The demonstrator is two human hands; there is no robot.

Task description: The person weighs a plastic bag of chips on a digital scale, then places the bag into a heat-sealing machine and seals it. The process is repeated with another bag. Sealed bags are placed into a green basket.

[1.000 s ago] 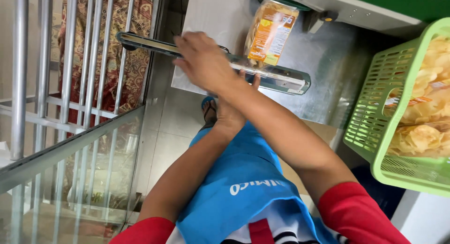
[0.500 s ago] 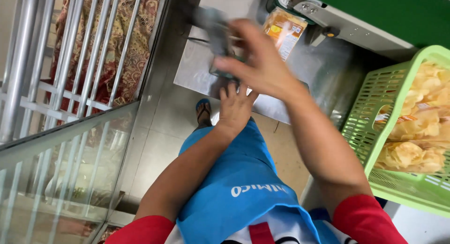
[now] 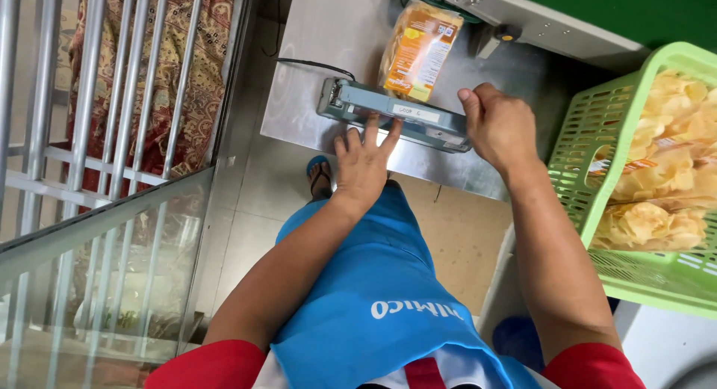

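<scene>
A grey-green bar-type heat sealer (image 3: 388,114) lies across the near edge of a steel table (image 3: 314,38). An orange and clear bag of chips (image 3: 418,49) sticks out behind it, its near end under the sealer's arm. My left hand (image 3: 366,165) rests flat with fingers spread against the sealer's front, by the middle. My right hand (image 3: 499,127) is closed over the right end of the sealer's arm, which lies down on the base.
A green plastic basket (image 3: 590,187) full of bagged chips stands at the right. A green and steel machine (image 3: 538,23) sits at the table's back. A black cable (image 3: 314,62) runs from the sealer. Metal bars (image 3: 112,97) and glass stand at the left.
The sealer's arm, raised in my right hand before, is now down on the bag. My left hand has come from under my right arm to the sealer's front.
</scene>
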